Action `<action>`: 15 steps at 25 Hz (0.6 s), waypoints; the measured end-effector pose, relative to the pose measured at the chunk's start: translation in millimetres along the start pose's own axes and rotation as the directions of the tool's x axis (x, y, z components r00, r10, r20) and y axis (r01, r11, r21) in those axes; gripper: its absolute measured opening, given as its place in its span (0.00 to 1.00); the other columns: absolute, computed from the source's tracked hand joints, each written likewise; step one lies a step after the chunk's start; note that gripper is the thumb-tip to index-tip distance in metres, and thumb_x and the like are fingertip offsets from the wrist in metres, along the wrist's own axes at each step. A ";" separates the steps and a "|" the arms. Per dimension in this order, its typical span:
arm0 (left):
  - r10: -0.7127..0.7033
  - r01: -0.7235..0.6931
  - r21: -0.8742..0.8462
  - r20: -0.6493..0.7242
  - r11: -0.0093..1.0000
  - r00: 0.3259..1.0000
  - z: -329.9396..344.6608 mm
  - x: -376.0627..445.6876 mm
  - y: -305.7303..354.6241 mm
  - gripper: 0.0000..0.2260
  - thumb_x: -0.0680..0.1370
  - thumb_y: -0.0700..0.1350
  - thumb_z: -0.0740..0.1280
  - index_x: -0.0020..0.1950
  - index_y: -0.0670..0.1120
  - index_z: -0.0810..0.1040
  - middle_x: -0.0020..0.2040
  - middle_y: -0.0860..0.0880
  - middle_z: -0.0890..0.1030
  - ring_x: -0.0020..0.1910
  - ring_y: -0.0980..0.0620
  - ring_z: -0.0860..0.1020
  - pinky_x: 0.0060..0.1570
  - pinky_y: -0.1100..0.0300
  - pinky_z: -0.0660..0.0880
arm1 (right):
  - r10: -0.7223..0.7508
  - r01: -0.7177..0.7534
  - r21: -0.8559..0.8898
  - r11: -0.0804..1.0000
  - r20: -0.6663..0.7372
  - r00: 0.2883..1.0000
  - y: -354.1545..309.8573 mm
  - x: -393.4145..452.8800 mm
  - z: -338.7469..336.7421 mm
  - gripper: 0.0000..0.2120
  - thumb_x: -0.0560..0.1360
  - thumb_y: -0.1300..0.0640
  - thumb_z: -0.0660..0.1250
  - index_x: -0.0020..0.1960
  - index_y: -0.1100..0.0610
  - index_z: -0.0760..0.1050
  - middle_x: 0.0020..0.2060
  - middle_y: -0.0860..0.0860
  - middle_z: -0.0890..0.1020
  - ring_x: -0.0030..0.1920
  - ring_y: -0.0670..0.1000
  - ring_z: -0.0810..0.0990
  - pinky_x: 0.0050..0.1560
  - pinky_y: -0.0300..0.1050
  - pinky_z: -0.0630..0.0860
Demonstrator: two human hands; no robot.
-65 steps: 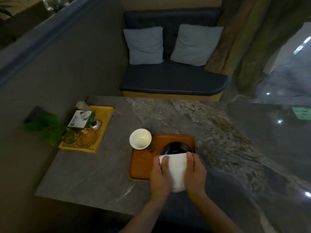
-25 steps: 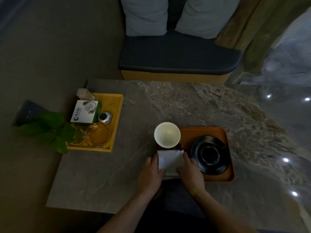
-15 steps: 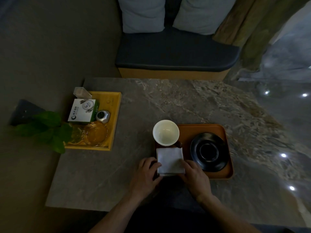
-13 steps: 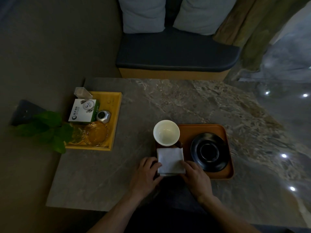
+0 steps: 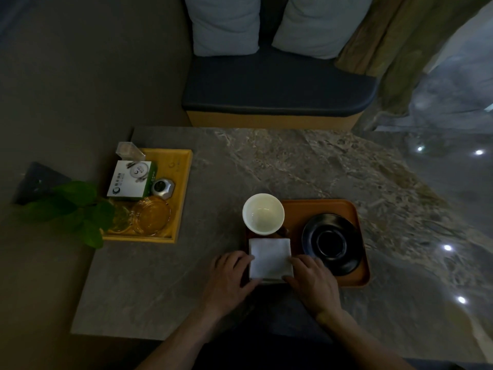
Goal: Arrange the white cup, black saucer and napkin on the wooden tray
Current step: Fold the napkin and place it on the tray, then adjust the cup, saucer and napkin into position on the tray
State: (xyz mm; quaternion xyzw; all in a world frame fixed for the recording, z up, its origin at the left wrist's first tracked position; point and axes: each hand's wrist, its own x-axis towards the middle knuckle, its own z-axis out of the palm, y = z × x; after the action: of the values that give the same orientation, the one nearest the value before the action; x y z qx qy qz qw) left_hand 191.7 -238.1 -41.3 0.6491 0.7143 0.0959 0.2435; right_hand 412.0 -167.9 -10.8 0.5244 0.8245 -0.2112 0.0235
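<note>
The wooden tray (image 5: pixel 320 208) lies on the marble table near its front edge. On its left end stands the empty white cup (image 5: pixel 263 214), and the black saucer (image 5: pixel 332 244) fills its right half. A folded white napkin (image 5: pixel 270 258) lies flat on the tray's near left corner, just in front of the cup. My left hand (image 5: pixel 230 276) rests at the napkin's left edge, fingertips touching it. My right hand (image 5: pixel 310 280) presses its fingertips on the napkin's right and near edge, beside the saucer.
A yellow tray (image 5: pixel 184 182) at the table's left holds a white and green box (image 5: pixel 130 180), a small metal object (image 5: pixel 162 188) and glass dishes (image 5: pixel 150 214). Green leaves (image 5: pixel 72 209) overhang its left side. A dark bench (image 5: pixel 277 84) with two cushions stands beyond the table.
The napkin went from being held in both hands over the tray to lying flat in front of the cup. Over the last half second the hands and napkin have barely moved.
</note>
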 end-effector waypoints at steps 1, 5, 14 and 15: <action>-0.044 0.044 -0.032 -0.007 0.999 0.999 -6.9 4.6 -2.5 0.27 0.74 0.69 0.58 0.68 0.58 0.69 0.67 0.54 0.72 0.67 0.53 0.70 0.65 0.56 0.61 | 0.002 -0.002 -0.006 1.000 -0.051 0.999 -1.1 3.2 -4.2 0.22 0.72 0.44 0.71 0.63 0.50 0.76 0.58 0.50 0.81 0.54 0.52 0.78 0.46 0.47 0.77; -0.065 0.063 -0.027 -0.064 0.998 0.996 -45.9 42.1 -17.9 0.36 0.68 0.70 0.64 0.72 0.55 0.66 0.70 0.49 0.71 0.70 0.47 0.68 0.69 0.47 0.62 | 0.003 0.006 0.061 0.998 -0.143 0.990 -3.9 34.3 -25.4 0.30 0.72 0.39 0.68 0.70 0.47 0.68 0.62 0.50 0.78 0.62 0.55 0.75 0.52 0.51 0.75; 0.005 -0.017 0.081 0.145 0.997 0.989 -93.1 121.7 -5.9 0.42 0.67 0.62 0.74 0.76 0.59 0.57 0.76 0.55 0.64 0.76 0.49 0.55 0.74 0.38 0.48 | -0.019 0.028 0.096 0.995 -0.091 0.996 -18.1 92.9 -34.3 0.43 0.66 0.29 0.62 0.75 0.47 0.57 0.68 0.49 0.73 0.68 0.54 0.68 0.62 0.56 0.68; 0.007 -0.019 0.072 0.152 0.997 0.988 -93.3 123.4 -5.6 0.41 0.67 0.61 0.75 0.76 0.58 0.58 0.75 0.55 0.65 0.76 0.50 0.55 0.73 0.38 0.49 | -0.016 0.028 0.117 0.993 -0.102 0.995 -18.2 93.4 -32.8 0.43 0.65 0.28 0.61 0.74 0.47 0.58 0.68 0.49 0.73 0.67 0.54 0.69 0.62 0.56 0.68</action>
State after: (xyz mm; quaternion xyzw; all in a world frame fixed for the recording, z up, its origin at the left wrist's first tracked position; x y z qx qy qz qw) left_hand 138.0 -102.0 9.1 0.6677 0.6924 0.0216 0.2724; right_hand 360.2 -82.4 0.6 0.5259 0.8163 -0.2332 -0.0516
